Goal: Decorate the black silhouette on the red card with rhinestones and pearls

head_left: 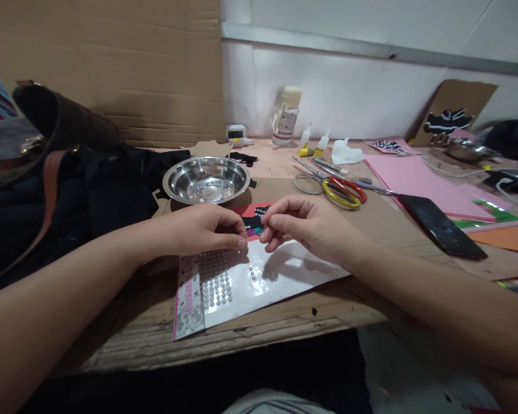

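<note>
My left hand point(202, 229) hovers over the left part of a sheet of pearl stickers point(246, 296), its thumb and fingers drawn together. A small shiny spot shows at its thumb tip; whether that is a pearl or the nail I cannot make out. My right hand point(308, 227) faces it with thumb and fingertips curled into a pinch, and anything between them is hidden. Rows of grey pearls point(218, 287) sit on the sheet's left, with a few more near its middle. Behind both hands lies a red card point(242, 210) bearing a black cut-out with white, purple and teal beads, partly covered.
A steel bowl point(172, 185) stands behind my left hand. Scissors point(340, 192), a black phone point(441, 225) and pink sheets point(423, 184) lie to the right. Glue bottles point(322, 144) and a drinking bottle point(286, 118) stand at the back. A dark bag point(73, 126) occupies the left.
</note>
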The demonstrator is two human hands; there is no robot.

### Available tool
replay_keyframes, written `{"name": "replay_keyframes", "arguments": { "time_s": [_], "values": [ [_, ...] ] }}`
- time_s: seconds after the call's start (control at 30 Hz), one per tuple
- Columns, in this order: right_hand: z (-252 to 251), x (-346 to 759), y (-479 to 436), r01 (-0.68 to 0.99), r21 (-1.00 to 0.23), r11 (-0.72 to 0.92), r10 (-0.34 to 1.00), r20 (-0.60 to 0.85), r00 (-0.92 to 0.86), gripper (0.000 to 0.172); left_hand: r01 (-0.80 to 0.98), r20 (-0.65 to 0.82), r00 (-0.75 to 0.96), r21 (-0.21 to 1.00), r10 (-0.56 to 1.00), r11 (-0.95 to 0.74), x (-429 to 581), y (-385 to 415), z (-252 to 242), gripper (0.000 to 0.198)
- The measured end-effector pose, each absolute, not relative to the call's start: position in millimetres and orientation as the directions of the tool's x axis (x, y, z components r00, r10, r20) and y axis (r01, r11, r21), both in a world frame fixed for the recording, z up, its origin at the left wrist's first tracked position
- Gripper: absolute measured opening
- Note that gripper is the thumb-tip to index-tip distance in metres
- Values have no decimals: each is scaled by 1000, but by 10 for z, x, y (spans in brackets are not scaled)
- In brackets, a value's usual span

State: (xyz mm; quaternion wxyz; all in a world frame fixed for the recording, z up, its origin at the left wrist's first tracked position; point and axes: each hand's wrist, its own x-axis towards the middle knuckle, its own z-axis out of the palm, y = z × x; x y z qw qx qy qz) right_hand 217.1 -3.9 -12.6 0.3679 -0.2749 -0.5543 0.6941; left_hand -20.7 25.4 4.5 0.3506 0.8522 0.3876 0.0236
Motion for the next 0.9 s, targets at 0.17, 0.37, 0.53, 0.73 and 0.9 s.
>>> {"name": "replay_keyframes", "arguments": {
  "time_s": [0.17, 0.37, 0.53, 0.73, 0.9],
  "values": [
    [-92, 2146, -78, -204, -972, -120, 821, 18, -570, 9, 643, -224, 697, 615, 681, -457, -207, 278, 24, 30],
    [-134, 2153, -68, -188, -980, -67, 833, 48, -550, 18, 649, -233, 694, 612, 681, -452, -197, 271, 32, 31],
    [-166, 2171, -33, -168, -984, -56, 832, 47, -553, 21, 665, -248, 678, 608, 692, -433, -193, 259, 44, 31],
    [-186, 2180, -15, -207, -976, -68, 780, 77, -621, 42, 657, -230, 681, 612, 695, -441, -196, 275, 23, 32],
    [-156, 2177, -10, -164, -986, 24, 801, 117, -588, 34, 642, -203, 645, 668, 737, -377, -177, 285, -18, 26]
  ]
}}
